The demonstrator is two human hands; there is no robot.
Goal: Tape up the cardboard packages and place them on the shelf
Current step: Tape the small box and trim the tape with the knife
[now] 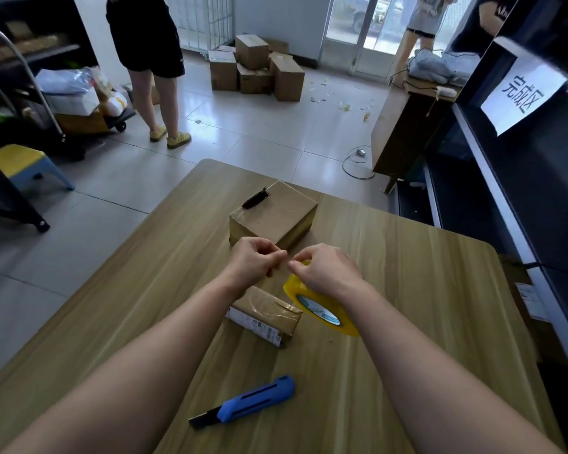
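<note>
Two cardboard packages lie on the wooden table (407,290). The small taped package (266,314) sits just under my hands. A larger package (276,216) stands farther back, with a dark object (255,198) lying on its top. My right hand (328,270) grips the yellow tape roll (322,311) above the table. My left hand (254,263) is held close to it, its fingertips pinching at the free end of the tape. A blue utility knife (246,404) lies near the table's front edge, blade out.
A dark shelf unit (522,198) with a white paper sign (522,93) runs along the right. Stacked cardboard boxes (256,67) sit on the tiled floor at the back. Two people stand at the far left and far right. A loaded trolley (86,106) stands at left.
</note>
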